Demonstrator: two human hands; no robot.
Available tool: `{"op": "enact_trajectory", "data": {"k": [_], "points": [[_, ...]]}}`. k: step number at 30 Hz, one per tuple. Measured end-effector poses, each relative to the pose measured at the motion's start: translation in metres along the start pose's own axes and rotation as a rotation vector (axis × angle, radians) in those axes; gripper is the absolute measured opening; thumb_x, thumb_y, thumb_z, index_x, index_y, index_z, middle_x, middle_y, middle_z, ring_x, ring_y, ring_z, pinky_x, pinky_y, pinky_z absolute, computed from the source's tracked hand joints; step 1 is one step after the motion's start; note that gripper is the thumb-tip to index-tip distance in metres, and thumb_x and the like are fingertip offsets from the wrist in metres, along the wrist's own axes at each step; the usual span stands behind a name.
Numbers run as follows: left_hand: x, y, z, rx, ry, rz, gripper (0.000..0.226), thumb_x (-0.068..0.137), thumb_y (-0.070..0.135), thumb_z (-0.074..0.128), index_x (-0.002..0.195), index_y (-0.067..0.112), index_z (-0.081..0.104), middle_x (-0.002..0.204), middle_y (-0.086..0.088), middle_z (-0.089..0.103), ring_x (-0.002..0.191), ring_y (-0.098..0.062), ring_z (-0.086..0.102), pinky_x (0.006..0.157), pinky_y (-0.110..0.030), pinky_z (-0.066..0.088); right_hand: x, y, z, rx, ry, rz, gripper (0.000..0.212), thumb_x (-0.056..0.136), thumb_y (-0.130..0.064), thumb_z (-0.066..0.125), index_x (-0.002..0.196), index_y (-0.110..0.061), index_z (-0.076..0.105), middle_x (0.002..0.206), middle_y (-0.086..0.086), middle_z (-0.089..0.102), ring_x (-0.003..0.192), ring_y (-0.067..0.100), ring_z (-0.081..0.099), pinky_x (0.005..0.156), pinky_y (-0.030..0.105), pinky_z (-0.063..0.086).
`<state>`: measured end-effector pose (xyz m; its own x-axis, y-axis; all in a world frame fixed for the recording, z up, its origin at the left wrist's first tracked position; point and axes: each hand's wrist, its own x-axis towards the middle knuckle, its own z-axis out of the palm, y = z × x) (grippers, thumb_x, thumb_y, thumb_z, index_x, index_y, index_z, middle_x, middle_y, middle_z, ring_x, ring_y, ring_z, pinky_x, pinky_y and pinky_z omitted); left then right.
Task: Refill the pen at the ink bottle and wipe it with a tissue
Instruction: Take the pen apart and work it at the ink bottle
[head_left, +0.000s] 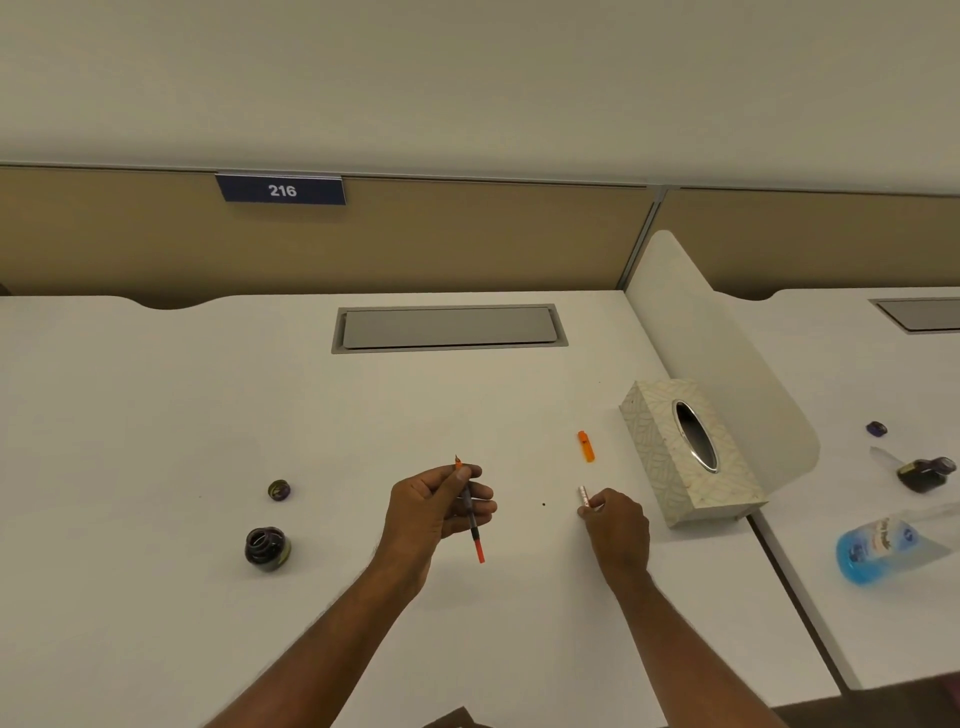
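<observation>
My left hand (441, 501) grips the pen's inner section (474, 525), nib pointing away from me and its red converter end sticking out toward me. Fingertips of my right hand (615, 525) close on a small pale pen barrel (584, 495) at the desk surface. An orange pen cap (586, 446) lies just beyond it. The open ink bottle (266, 548) stands at the left, with its lid (279, 490) lying behind it. A patterned tissue box (670, 467) sits at the right, and no tissue shows in its oval opening.
The white desk (208, 415) has a grey cable hatch (449, 327) at the back and a small dark ink spot (543, 504) between my hands. A divider panel (727, 364) separates a neighbouring desk holding another ink bottle (924, 474) and a blue liquid bottle (872, 551).
</observation>
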<state>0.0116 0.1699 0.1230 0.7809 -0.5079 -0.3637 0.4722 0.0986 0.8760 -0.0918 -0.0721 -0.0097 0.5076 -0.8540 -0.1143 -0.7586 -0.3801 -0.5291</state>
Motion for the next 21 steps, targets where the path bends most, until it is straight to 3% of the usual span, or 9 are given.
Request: {"op": "enact_trajectory", "data": {"k": [21], "points": [[-0.003,-0.004,0.001,0.037,-0.001,-0.014,0.022,0.097,0.015,0.055,0.099,0.001,0.071,0.083,-0.019,0.075,0.076,-0.035,0.074,0.072,-0.039,0.062,0.002,0.013,0.006,0.007,0.023,-0.042,0.023,0.086,-0.037,0.071,0.086,-0.014,0.07,0.081,0.002,0.072,0.074,0.019,0.066,0.07,0.033,0.056]]}}
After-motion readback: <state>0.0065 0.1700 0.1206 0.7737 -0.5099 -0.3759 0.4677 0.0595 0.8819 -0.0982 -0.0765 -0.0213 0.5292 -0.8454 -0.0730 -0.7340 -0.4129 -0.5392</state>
